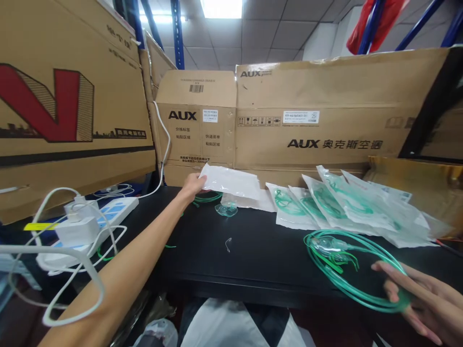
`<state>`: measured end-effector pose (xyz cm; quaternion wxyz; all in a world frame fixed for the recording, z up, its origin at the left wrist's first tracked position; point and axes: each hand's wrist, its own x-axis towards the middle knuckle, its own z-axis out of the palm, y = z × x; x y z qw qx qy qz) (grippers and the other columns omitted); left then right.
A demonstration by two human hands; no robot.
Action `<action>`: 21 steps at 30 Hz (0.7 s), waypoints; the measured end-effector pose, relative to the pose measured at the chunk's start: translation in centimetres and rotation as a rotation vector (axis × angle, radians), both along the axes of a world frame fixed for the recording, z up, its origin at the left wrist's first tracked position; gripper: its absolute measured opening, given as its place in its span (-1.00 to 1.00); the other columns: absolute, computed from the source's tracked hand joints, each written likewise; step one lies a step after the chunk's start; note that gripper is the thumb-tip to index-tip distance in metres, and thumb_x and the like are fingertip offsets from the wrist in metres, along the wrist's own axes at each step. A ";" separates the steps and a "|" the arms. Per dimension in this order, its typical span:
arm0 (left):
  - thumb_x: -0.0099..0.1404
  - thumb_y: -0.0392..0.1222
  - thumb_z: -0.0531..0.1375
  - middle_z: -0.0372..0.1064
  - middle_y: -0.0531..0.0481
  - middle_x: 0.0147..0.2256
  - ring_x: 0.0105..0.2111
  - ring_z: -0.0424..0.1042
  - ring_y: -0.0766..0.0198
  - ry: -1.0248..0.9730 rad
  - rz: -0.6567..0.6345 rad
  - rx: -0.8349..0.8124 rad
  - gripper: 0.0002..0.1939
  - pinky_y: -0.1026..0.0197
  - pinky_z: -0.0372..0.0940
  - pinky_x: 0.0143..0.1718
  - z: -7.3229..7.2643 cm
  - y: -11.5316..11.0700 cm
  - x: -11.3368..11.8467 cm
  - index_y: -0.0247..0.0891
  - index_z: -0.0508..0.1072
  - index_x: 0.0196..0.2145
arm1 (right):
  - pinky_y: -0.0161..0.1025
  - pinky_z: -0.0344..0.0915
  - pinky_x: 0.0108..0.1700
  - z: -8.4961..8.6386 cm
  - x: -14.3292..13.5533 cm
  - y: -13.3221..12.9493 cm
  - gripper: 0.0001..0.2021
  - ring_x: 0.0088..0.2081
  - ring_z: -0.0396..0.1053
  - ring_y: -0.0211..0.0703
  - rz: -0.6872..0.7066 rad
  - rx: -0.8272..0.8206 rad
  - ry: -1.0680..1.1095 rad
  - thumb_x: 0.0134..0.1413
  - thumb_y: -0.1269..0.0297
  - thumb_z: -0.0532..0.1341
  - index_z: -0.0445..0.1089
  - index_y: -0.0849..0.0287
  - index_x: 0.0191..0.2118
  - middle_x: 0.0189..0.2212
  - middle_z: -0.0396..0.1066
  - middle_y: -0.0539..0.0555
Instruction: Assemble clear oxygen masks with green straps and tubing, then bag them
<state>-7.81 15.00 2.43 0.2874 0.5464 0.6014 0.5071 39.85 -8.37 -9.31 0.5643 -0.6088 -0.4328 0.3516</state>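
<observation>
Left hand (195,185): fingers closed on the left end of a white pouch (231,182), which is held slightly tilted above the rear part of the black table (202,260). Right hand (415,294): partly open, fingers extended and blurred, at the right side of a green tubing coil (325,270); the coil's rim passes among the fingers, but whether they grip it cannot be told. The coil, with a clear fitting (329,244) and bright green strips (334,265) within its loop, reaches across the line of the table's front edge. Below and just right of the white pouch lies a second pouch (265,201); beside these, toward the front, is a clear piece (226,209), with further green tubing (208,197) behind it. A small clear loop (228,245) lies in the central open area, which extends from the left forearm to the coil and forward to the front edge. To the right, a row of tubing pouches (329,205) overlaps in a fan behind the coil, leaving little bare surface there. At the left, a power strip (117,209) bearing white adapters (77,229) and looped cables (87,260) crowds the side by the forearm. Upright cardboard panels (307,111) bound the rear; a large printed box (72,96) bounds the left.
</observation>
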 end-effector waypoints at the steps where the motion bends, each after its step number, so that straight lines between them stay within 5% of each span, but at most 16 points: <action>1: 0.44 -0.08 0.21 0.42 -0.15 0.00 -0.10 0.49 0.14 0.005 0.003 -0.025 -0.65 0.01 0.47 -0.11 -0.3 0.5 -0.2 -0.31 0.42 0.08 | -0.35 0.12 -0.89 0.1 -0.2 -0.1 -0.39 -0.84 0.12 -0.28 0.016 -0.026 0.038 -0.41 -0.25 0.47 0.51 0.12 -0.28 -0.61 0.37 -0.02; 7: 0.44 -0.08 0.21 0.41 -0.16 0.03 -0.08 0.48 0.12 0.099 -0.008 -0.104 -0.64 -0.01 0.46 -0.08 -1.5 2.3 0.7 -0.30 0.41 0.10 | -0.43 0.10 -0.88 0.2 -0.6 -0.4 -0.41 -0.81 0.11 -0.34 0.025 -0.060 0.126 -0.38 -0.20 0.50 0.47 0.09 -0.24 -0.59 0.36 -0.06; 16: 0.42 -0.09 0.24 0.38 -0.17 0.07 0.00 0.45 0.07 0.450 -0.036 -0.214 -0.63 -0.06 0.42 -0.01 -0.3 3.0 5.1 -0.28 0.41 0.11 | -0.42 0.07 -0.89 0.1 -0.4 -0.3 -0.30 -0.82 0.11 -0.35 -0.017 -0.046 0.144 -0.41 -0.16 0.52 0.52 0.14 -0.09 -0.55 0.39 -0.03; 21: 0.43 -0.08 0.22 0.40 -0.15 0.04 -0.05 0.47 0.09 0.572 -0.154 -0.298 -0.64 -0.02 0.45 -0.06 -0.5 3.3 6.3 -0.30 0.42 0.10 | -0.43 0.04 -0.89 -0.2 -0.2 -0.3 -0.28 -0.82 0.09 -0.37 -0.025 -0.046 0.157 -0.46 -0.17 0.53 0.54 0.13 -0.09 -0.56 0.39 -0.03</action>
